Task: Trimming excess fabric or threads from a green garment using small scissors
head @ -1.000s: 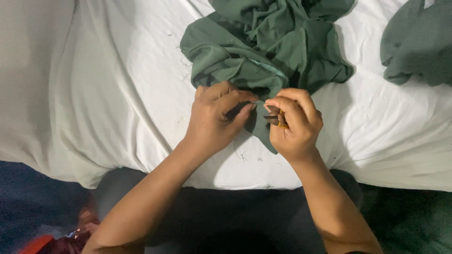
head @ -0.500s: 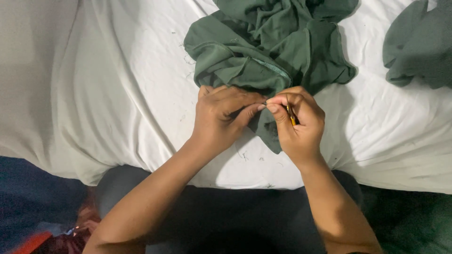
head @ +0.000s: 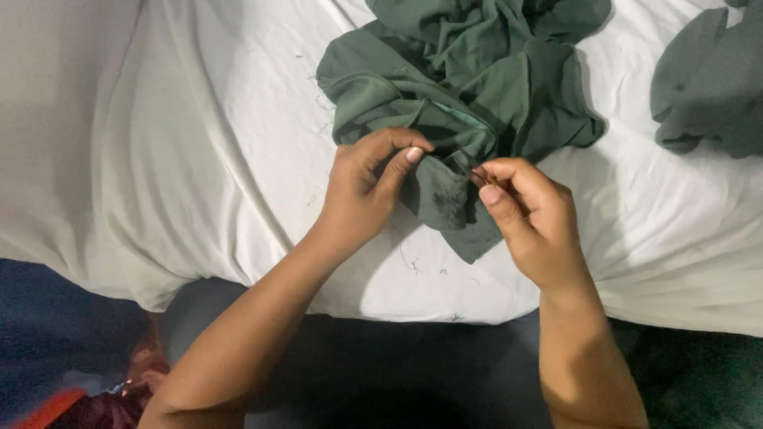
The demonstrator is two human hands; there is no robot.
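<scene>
A crumpled dark green garment [head: 477, 71] lies on a white sheet [head: 199, 159]. My left hand [head: 366, 187] pinches a fold of the green cloth near its lower corner. My right hand [head: 528, 218] grips a small brownish tool [head: 480, 174] between thumb and fingers, its tip touching the cloth at a seam. The lower flap of the garment hangs between my two hands. Most of the small tool is hidden inside my fingers.
A second piece of green cloth [head: 711, 79] lies at the upper right on the sheet. Loose thread bits [head: 413, 262] dot the sheet near its front edge. Below the sheet are dark fabric and a red-orange object [head: 48, 405] at the lower left.
My hands have drawn a little apart. The left hand now pinches the cloth with fingers raised, and the right hand has shifted right with the small tool.
</scene>
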